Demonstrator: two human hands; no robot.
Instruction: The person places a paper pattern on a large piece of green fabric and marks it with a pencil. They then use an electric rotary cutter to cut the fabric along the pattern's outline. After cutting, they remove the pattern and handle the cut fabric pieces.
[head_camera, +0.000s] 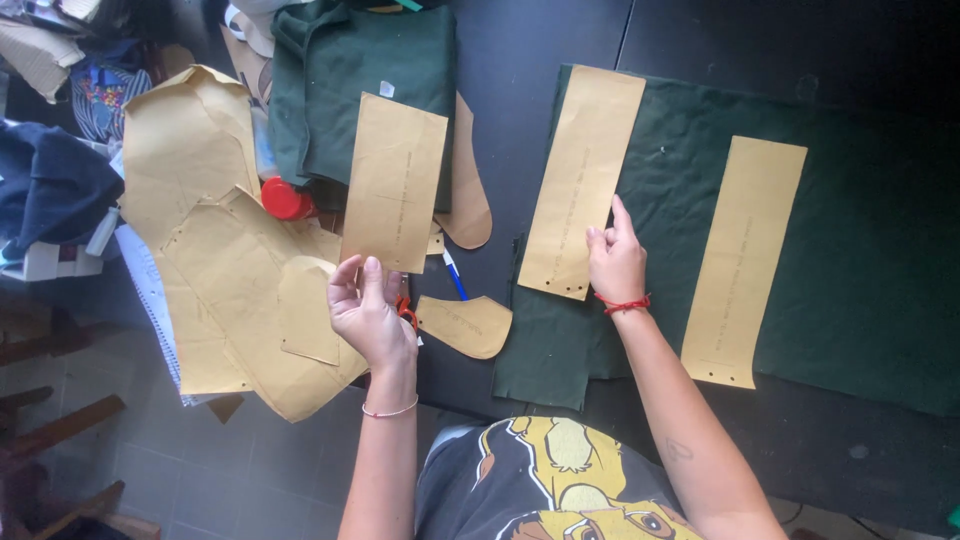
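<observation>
My left hand (368, 312) holds up a rectangular tan paper pattern piece (394, 182) by its lower edge, above the dark table. My right hand (614, 258) rests with fingers pressing on a second long tan pattern piece (580, 172) that lies on a spread sheet of dark green fabric (860, 270). A third long tan pattern piece (745, 255) lies further right on the same fabric, apart from both hands.
A pile of larger tan paper patterns (215, 250) sits at the left beside a red cap (285, 199). A folded green garment (350, 80) lies at the top. A small rounded pattern piece (465, 325) and a blue pen (455, 275) lie between my hands.
</observation>
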